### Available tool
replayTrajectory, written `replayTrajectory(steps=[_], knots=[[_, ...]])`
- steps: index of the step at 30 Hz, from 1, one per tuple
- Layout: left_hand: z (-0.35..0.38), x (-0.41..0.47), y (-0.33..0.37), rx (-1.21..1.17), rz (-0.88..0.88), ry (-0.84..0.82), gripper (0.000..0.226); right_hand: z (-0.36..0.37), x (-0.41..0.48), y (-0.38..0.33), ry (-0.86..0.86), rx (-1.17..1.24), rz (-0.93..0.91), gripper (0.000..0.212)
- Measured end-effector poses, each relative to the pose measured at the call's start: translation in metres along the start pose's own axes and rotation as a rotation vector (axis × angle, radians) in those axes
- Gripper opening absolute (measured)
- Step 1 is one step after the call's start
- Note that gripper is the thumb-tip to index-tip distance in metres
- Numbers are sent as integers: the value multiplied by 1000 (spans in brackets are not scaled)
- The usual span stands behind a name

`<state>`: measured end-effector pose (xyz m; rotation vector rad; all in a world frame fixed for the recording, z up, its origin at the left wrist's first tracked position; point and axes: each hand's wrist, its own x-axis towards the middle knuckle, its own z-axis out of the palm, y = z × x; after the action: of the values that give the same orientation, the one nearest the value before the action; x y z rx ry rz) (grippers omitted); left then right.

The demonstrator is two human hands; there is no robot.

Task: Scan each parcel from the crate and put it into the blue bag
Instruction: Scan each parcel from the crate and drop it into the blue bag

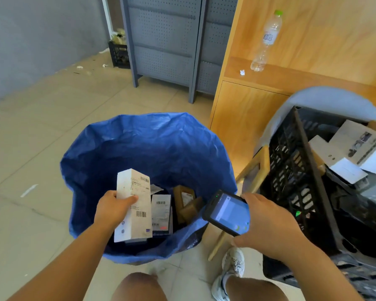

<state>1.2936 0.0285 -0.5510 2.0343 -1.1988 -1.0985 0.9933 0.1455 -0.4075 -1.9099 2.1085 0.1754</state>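
Head view is looking down at a person standing over a blue bag that is sitting open on the tiled floor. The left hand is holding a tall white parcel upright over the bag's mouth, its fingers grasping the box around its middle, thumb lying across the face with the shipping label. Barcodes on that label are facing the camera. Below the parcel, a grey labelled packet and a brown box are lying inside the bag.

The right hand is grasping a handheld scanner just beside the bag's right rim, fingers wrapping its far edge, the lit screen tilting up toward the camera and its top end pointing toward the white parcel.

To the right, a black crate is resting tilted on a pale chair with wooden legs, and several white and grey parcels are lying in it. Behind the chair, a clear water bottle with a green cap is standing on the ledge of a wooden cabinet, near a crumpled scrap of paper. A grey perforated metal rack is standing against the back wall, with a small dark crate beside it. One white sneaker is showing on the floor between bag and chair.
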Motion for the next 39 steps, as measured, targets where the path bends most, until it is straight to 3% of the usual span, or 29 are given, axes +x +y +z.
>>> replayTrajectory(steps=[4,10,17,21,25,32,39], knots=[[9,51,-15,195,-82,-41,39,-1,47,-14,-22,-24,6,62],[45,119,-35,375,-196,-129,40,6,126,-34,-92,-90,-18,70],[117,174,-58,331,-277,-236,39,28,194,-40,-175,-153,-23,79],[153,196,-75,179,-330,-305,35,36,216,-38,-181,-149,-5,81],[169,209,-97,272,-326,-305,27,42,227,-34,-192,-152,5,87],[165,197,-98,446,-289,-422,33,42,221,-33,-209,-159,8,94],[135,168,-57,481,-123,-452,32,14,185,-35,-182,-165,36,81]])
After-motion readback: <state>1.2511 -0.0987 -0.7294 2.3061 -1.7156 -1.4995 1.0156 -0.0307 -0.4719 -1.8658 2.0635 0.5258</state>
